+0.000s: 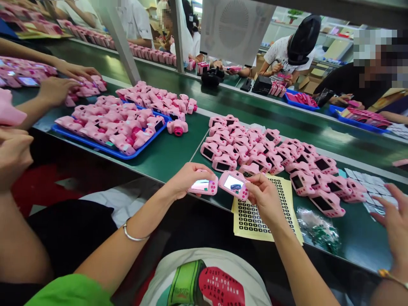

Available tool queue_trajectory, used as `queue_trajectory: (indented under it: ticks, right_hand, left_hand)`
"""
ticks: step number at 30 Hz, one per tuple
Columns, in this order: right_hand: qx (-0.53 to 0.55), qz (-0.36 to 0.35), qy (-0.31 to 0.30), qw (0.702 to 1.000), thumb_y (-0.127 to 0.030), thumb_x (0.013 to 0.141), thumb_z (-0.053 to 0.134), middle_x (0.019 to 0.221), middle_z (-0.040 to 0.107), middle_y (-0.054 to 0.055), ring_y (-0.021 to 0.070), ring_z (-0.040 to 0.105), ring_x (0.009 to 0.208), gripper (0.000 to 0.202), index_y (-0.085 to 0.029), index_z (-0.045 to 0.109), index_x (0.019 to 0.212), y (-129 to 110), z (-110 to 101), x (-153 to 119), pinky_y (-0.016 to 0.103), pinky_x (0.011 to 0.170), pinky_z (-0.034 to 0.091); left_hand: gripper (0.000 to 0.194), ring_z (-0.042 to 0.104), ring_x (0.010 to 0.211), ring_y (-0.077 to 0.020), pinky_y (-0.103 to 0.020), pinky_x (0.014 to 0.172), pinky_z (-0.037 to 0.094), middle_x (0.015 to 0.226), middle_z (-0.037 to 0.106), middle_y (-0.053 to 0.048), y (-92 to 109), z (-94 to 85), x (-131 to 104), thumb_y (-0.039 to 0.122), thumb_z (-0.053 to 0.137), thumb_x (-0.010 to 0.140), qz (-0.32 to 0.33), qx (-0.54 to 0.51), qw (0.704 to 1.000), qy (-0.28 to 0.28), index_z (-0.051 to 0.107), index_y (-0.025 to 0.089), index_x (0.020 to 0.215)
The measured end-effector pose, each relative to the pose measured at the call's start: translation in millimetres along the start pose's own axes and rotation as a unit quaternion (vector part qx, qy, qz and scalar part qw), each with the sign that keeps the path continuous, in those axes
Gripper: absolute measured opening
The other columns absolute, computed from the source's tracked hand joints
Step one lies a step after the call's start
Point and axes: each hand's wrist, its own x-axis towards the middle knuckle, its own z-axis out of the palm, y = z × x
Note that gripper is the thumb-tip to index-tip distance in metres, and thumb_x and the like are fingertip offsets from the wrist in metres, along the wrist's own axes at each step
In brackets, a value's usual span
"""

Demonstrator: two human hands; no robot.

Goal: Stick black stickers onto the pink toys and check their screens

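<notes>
My left hand (pixel 188 180) is closed on a pink toy camera (pixel 204 185) with its screen lit. Just beside it, my right hand (pixel 263 193) grips a second pink toy camera (pixel 233 183), whose bright screen shows a dark picture. The two cameras are held side by side above the bench's front edge, screens facing me. Under my right hand lies a yellow sheet of black square stickers (pixel 255 219). Beyond my hands, a spread of pink toy cameras (pixel 242 144) covers part of the green bench, many with dark screens up.
A blue tray (pixel 117 154) heaped with pink cameras stands to the left. Clear plastic bags (pixel 318 229) and white squares (pixel 371 187) lie to the right. Co-workers' hands (pixel 393 216) reach in from both sides. Metal posts (pixel 119 42) rise along the bench.
</notes>
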Motion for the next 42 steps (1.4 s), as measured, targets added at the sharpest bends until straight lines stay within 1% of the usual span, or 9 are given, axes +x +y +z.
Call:
queue_trajectory:
  ticks: [1, 3, 7, 9, 15, 23, 31, 38, 42]
  right_hand:
    - [0.004, 0.001, 0.007, 1.0, -0.044, 0.086, 0.067, 0.076, 0.06, 0.0, 0.0138, 0.054, 0.059, 0.024, -0.022, 0.06, 0.09, -0.2, 0.2, -0.1, 0.023, 0.044, 0.039]
    - [0.017, 0.006, 0.033, 0.999, -0.044, 0.084, 0.068, 0.068, 0.058, -0.002, 0.0128, 0.049, 0.052, 0.023, -0.023, 0.058, 0.086, -0.6, 1.7, -0.9, 0.023, 0.04, 0.032]
    - [0.057, 0.041, 0.059, 0.996, -0.04, 0.081, 0.071, 0.062, 0.055, -0.004, 0.0063, 0.039, 0.044, 0.026, -0.02, 0.055, 0.084, -2.5, 4.7, -2.9, 0.019, 0.041, 0.026]
    - [0.07, 0.05, 0.059, 0.995, -0.038, 0.079, 0.072, 0.061, 0.055, -0.004, 0.0057, 0.039, 0.044, 0.026, -0.019, 0.056, 0.084, -3.9, 4.6, -3.0, 0.018, 0.041, 0.026]
    - [0.058, 0.044, 0.057, 0.996, -0.035, 0.078, 0.072, 0.057, 0.052, -0.005, 0.0061, 0.039, 0.044, 0.023, -0.019, 0.056, 0.082, -6.0, 2.6, -0.7, 0.019, 0.042, 0.026]
    - [0.059, 0.056, 0.045, 0.996, -0.037, 0.078, 0.071, 0.056, 0.052, -0.005, 0.0069, 0.04, 0.043, 0.025, -0.019, 0.055, 0.084, -3.1, 2.1, 1.9, 0.019, 0.042, 0.025]
    - [0.033, 0.052, 0.057, 0.996, -0.037, 0.078, 0.07, 0.061, 0.055, -0.004, 0.0072, 0.041, 0.042, 0.024, -0.019, 0.057, 0.086, 1.2, 0.6, 5.5, 0.02, 0.041, 0.027]
    - [0.015, 0.053, 0.054, 0.997, -0.034, 0.079, 0.068, 0.07, 0.061, -0.001, 0.0057, 0.038, 0.042, 0.021, -0.018, 0.056, 0.085, -3.0, 4.1, 5.2, 0.021, 0.04, 0.025]
    - [0.003, 0.042, 0.048, 0.998, -0.034, 0.08, 0.067, 0.07, 0.06, -0.001, 0.0067, 0.041, 0.044, 0.02, -0.019, 0.055, 0.086, -3.4, 3.7, 4.2, 0.021, 0.042, 0.026]
  left_hand:
    - [0.022, 0.056, 0.045, -0.0122, -0.017, 0.035, 0.042, 0.055, 0.064, -0.001, 0.6, -0.8, 0.0, 0.03, 0.077, 0.059, 0.0, 0.002, 1.0, -0.002, 0.072, 0.014, 0.074]
    - [0.022, 0.057, 0.045, -0.0118, -0.016, 0.036, 0.041, 0.055, 0.065, -0.001, 1.5, -2.4, -0.6, 0.03, 0.078, 0.059, -0.001, 0.004, 1.0, -0.007, 0.072, 0.014, 0.073]
    - [0.022, 0.057, 0.045, -0.0115, -0.016, 0.037, 0.039, 0.055, 0.065, -0.002, 2.4, -4.0, -2.3, 0.031, 0.078, 0.06, -0.001, 0.01, 1.0, -0.016, 0.073, 0.014, 0.074]
    - [0.022, 0.057, 0.045, -0.0116, -0.016, 0.038, 0.041, 0.055, 0.065, -0.002, 2.4, -4.1, -2.4, 0.03, 0.077, 0.059, -0.002, 0.012, 1.0, -0.017, 0.072, 0.015, 0.074]
    - [0.026, 0.057, 0.046, -0.0138, -0.02, 0.036, 0.045, 0.055, 0.064, -0.001, 1.0, -5.0, -1.0, 0.032, 0.078, 0.059, -0.009, 0.025, 1.0, -0.011, 0.072, 0.015, 0.077]
    - [0.028, 0.057, 0.047, -0.014, -0.02, 0.035, 0.046, 0.056, 0.064, -0.001, 1.0, -6.8, -0.4, 0.033, 0.078, 0.061, -0.008, 0.037, 0.999, -0.015, 0.072, 0.014, 0.08]
    - [0.028, 0.058, 0.047, -0.015, -0.02, 0.034, 0.045, 0.056, 0.065, -0.003, 0.1, -7.7, 1.1, 0.034, 0.077, 0.061, -0.009, 0.04, 0.999, -0.014, 0.072, 0.014, 0.08]
    - [0.027, 0.058, 0.047, -0.0149, -0.019, 0.035, 0.045, 0.056, 0.065, -0.003, -0.9, -7.6, 1.4, 0.032, 0.077, 0.06, -0.013, 0.029, 0.999, -0.017, 0.071, 0.014, 0.078]
    - [0.029, 0.057, 0.048, -0.0147, -0.019, 0.035, 0.044, 0.058, 0.064, -0.003, -0.8, -8.0, 2.0, 0.033, 0.078, 0.061, -0.015, 0.023, 0.999, -0.017, 0.071, 0.013, 0.08]
